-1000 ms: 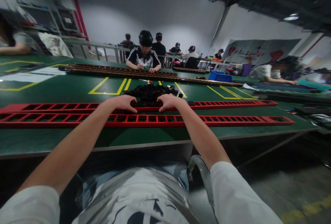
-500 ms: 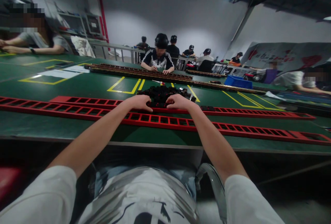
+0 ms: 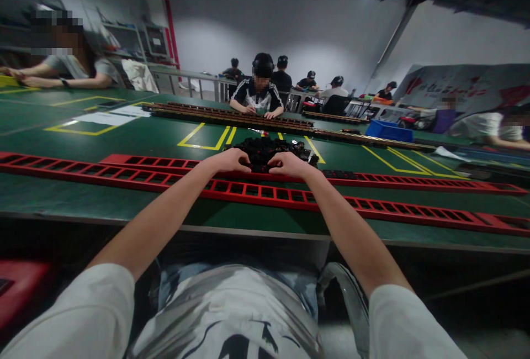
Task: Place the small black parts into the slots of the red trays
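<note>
My left hand point(image 3: 233, 160) and my right hand point(image 3: 289, 164) are over the farther red ladder-like frame point(image 3: 141, 163), a short gap between their thumbs. Both have curled fingers at the near edge of a heap of small black parts point(image 3: 265, 148). Dark pieces point(image 3: 260, 169) lie between the hands, by the frame's rail. What each hand pinches is too small and dark to make out. A second red ladder-like frame point(image 3: 271, 195) runs under my forearms, nearer to me. Several black pieces point(image 3: 338, 174) sit in the farther frame, right of my right hand.
Long brown strips point(image 3: 232, 115) lie across the green table point(image 3: 161, 133) beyond the heap, with a person point(image 3: 259, 91) working behind them. A blue bin point(image 3: 389, 130) stands at the right. White sheets point(image 3: 111, 116) lie at the left. Other people sit on both sides.
The view has shifted slightly, so the scene sits a little farther right. My left thumb has come a little closer to my right hand. Both hands stay at the black parts.
</note>
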{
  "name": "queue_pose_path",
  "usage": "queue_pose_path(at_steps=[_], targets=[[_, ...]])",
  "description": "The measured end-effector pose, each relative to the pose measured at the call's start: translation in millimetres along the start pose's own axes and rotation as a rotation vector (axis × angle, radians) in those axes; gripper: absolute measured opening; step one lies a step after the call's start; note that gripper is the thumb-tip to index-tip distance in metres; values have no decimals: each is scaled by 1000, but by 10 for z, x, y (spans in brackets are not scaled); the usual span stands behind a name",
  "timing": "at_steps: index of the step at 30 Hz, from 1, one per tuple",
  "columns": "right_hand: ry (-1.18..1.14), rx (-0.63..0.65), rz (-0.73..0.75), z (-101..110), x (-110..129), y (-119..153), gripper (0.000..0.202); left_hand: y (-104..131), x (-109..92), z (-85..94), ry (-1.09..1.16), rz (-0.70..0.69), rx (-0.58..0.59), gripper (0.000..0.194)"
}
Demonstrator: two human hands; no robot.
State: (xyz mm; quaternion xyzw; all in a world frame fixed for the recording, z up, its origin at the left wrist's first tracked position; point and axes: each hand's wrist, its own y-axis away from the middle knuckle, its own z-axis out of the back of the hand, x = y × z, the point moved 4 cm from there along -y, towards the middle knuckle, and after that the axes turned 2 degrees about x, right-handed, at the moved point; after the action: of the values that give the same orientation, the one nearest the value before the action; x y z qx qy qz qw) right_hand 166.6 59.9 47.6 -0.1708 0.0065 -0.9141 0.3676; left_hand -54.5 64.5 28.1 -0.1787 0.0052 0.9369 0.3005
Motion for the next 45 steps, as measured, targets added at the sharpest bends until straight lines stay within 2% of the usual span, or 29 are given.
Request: queue_pose_path(at_steps=[4, 9, 11, 13, 17, 21, 25, 28, 30, 33, 35, 41, 45], targets=[[61, -27, 28, -43, 101, -26, 27, -15, -20, -13, 0, 23, 29, 40], [116, -18, 51, -98, 114, -66, 27, 47, 92, 2, -94, 69, 161, 63], [88, -10, 41, -113, 88, -71, 28, 88, 151, 24, -165, 116, 226, 61], [54, -3, 45, -115, 70, -70, 29, 120, 170, 56, -209, 130, 242, 55], [70, -86, 5, -41, 22, -64, 28, 123, 80, 64, -220, 49, 172, 45], [201, -204, -94, 47, -55, -66, 26, 29, -38, -43, -243, -28, 88, 45], [219, -175, -109, 5, -72, -88, 25, -68, -96, -122, -194, -91, 2, 48], [206, -158, -80, -47, -44, -101, 25, -95, -95, -98, -124, -132, -121, 48], [201, -160, -56, -74, -27, -106, 26, -109, -84, -104, -129, -163, -151, 51], [189, -156, -21, -102, -21, -112, 27, -145, -35, -192, -168, -171, -56, 54], [180, -154, -15, -109, -25, -113, 27, -158, 19, -227, -173, -155, -36, 54], [169, -155, -36, -82, -10, -102, 27, -128, 233, -160, -124, -42, -142, 50], [148, -142, -49, -61, 19, -86, 26, -114, 304, -116, -151, -28, -196, 41]])
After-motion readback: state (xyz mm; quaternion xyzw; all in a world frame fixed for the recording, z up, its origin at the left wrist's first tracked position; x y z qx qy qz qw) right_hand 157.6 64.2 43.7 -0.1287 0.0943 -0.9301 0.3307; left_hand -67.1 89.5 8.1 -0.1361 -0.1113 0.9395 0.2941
